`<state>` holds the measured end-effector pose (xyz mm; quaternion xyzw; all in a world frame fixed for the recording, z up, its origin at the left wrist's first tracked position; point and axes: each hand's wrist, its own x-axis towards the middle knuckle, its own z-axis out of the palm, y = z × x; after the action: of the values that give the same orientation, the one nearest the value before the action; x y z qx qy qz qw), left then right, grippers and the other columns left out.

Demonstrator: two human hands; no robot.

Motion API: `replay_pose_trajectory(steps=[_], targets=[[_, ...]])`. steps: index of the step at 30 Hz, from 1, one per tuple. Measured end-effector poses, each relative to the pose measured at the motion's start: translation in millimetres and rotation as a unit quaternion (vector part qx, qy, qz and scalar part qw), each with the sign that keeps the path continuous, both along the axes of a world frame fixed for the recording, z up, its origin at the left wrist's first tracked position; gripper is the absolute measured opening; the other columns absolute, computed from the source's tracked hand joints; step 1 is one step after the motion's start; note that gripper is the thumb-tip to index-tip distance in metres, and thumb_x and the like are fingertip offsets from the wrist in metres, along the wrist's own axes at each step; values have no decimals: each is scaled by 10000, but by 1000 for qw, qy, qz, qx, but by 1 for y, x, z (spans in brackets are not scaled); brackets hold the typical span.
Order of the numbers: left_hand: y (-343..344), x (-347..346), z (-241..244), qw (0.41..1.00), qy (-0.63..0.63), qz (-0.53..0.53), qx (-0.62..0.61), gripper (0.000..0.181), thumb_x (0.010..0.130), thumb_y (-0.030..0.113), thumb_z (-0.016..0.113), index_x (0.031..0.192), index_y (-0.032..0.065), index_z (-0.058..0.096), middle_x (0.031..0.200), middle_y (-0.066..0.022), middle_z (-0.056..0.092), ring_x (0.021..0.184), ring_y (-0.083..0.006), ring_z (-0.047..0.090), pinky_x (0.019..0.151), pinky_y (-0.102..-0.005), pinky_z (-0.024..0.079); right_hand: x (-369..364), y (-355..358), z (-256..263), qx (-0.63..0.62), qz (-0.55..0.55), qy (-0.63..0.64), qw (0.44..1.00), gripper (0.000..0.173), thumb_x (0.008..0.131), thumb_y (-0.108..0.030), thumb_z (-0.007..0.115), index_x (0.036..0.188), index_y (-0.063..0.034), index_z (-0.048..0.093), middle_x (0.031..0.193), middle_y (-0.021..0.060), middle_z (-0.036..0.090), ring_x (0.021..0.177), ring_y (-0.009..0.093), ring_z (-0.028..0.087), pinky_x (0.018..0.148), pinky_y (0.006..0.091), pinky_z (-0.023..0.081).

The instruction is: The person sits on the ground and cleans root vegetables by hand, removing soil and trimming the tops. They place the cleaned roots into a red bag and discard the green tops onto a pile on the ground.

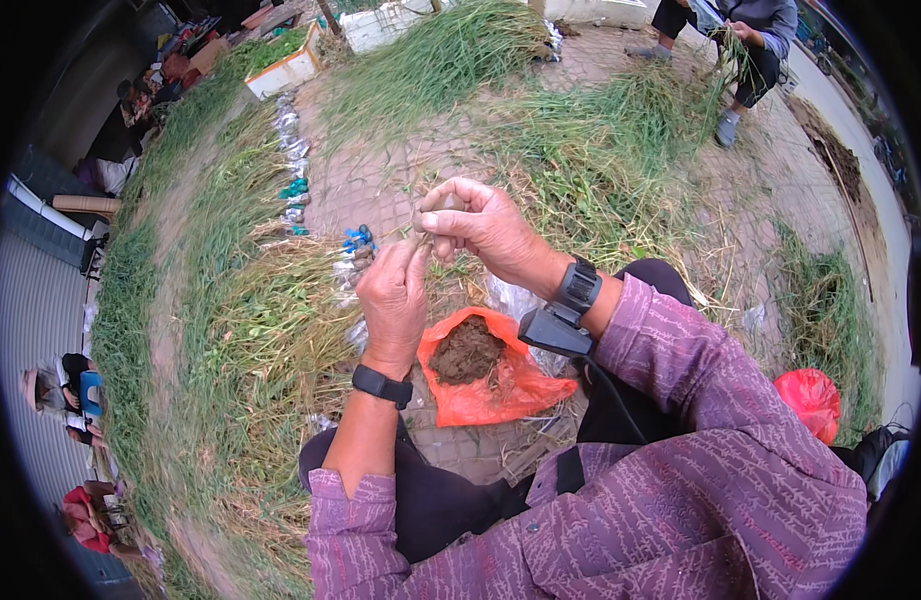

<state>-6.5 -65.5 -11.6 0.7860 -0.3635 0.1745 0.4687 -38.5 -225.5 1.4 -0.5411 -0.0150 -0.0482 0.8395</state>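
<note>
My right hand pinches a small plastic-wrapped lump between thumb and fingers, above the brick paving. Just below and to its left, my left hand closes its thumb and fingertips on thin stems that run up to the lump. Beneath both hands an orange plastic bag lies with its mouth wide, holding dark moist soil. Clear plastic film lies behind the bag, partly hidden by my right wrist. Left of my hands, cut plants lie with several wrapped root ends towards me.
Long green grass bundles lie at the back, with a row of wrapped ends at left. A red plastic bag sits at right. A person sits at the upper right holding grass; other people are along the left edge.
</note>
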Motion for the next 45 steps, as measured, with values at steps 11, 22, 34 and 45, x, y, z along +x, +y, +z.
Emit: replay_pose_trajectory(steps=[11,22,34,45], targets=[[35,26,17,894,405,-190,26,196,919,179,575,814,28,645,634,18,571,531,-55,481,500,-211,370,-4,-11,16,-120,16,-36,992,197,836,-145,699,970,-24,621,766,6,633,633,67,607,575,211,484],[15,2,8,991,129,18,-5,170,830,83,673,968,-14,698,739,-68,667,657,-100,600,616,-255,474,1,-1,2,103,-8,0,995,304,866,-140,669,1108,-15,534,897,62,647,638,88,587,573,230,496],[7,-4,2,991,119,37,-37,151,821,57,670,957,-5,692,736,-111,647,633,-160,603,591,-292,463,0,-6,9,55,-11,-45,997,257,887,-138,644,1088,-1,563,931,70,665,640,100,607,593,236,513],[6,-8,7,988,145,44,-36,141,829,78,660,945,3,690,674,-124,609,564,-177,562,553,-312,440,2,-11,5,-1,-24,-56,998,242,861,-113,670,1066,-33,571,922,62,658,662,105,616,589,231,512]])
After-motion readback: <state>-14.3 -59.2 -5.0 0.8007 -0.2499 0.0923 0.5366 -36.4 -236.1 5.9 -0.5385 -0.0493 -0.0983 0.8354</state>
